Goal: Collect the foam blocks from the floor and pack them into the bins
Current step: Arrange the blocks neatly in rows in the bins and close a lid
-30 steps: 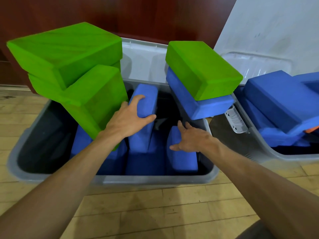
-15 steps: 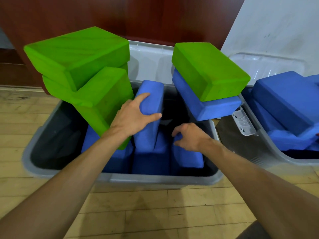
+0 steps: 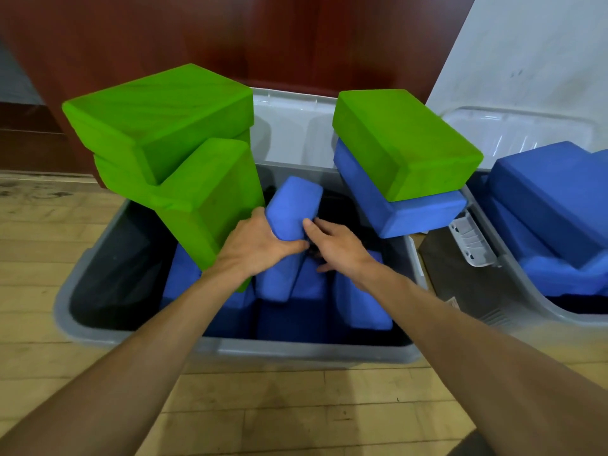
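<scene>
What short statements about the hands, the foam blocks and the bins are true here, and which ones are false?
1. The left hand grips a standing blue block inside the near bin. True.
2. The right hand holds a green block. False: it touches that same blue block.
3. A top green block lies on a flat blue block at the near bin's right edge. True.
4. The right bin holds only green blocks. False: blue blocks show in it.

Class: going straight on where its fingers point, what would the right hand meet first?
Probably the tilted blue block that the left hand grips; fingertips of the right hand look almost on it.
</scene>
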